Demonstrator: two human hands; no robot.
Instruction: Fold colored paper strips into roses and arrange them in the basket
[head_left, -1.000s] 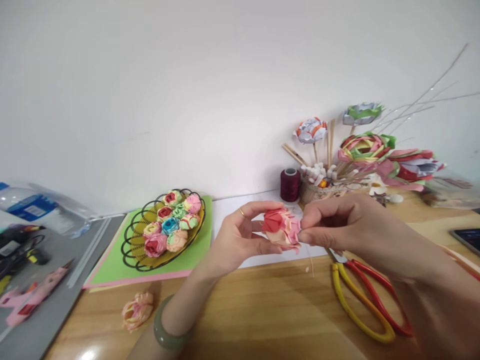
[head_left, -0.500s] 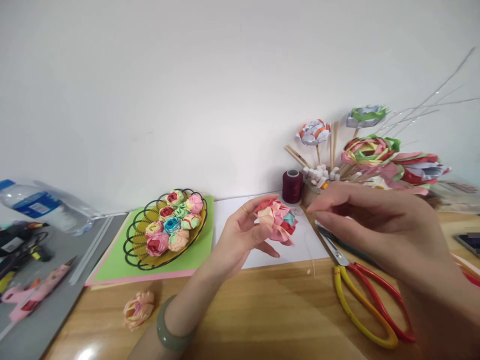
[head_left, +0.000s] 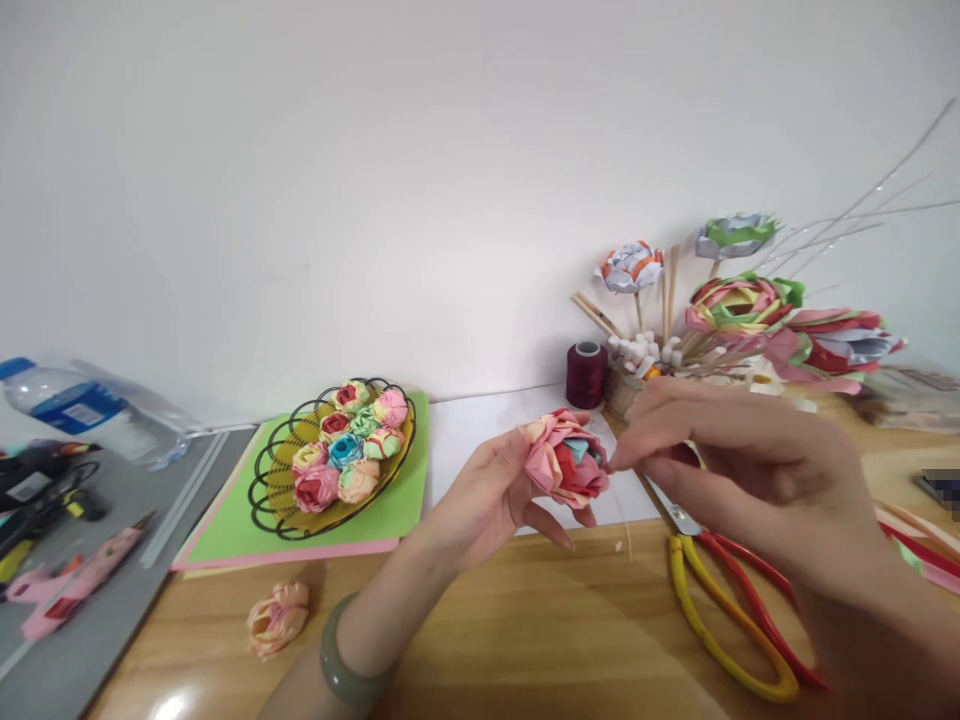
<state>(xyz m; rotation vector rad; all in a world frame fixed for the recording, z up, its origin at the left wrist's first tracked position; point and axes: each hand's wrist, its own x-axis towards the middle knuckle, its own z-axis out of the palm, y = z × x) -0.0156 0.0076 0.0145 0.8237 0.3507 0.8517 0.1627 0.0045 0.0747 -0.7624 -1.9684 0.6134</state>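
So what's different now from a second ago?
The pink flower has been turned in the left hand, so its blue-green middle now shows. The right hand drew off to the right, then came back to the flower's right edge; whether its fingers touch it is unclear. The left hand never let go. The basket of flowers, scissors and spool stayed put.

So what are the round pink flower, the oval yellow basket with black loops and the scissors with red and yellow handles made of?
The pink flower in the left hand looks like matte paper: its petals are creased. The yellow basket may be woven plastic, judging by its fine mesh; finish unclear. The scissors have shiny blades, likely metal, and smooth, bright handles, probably plastic.
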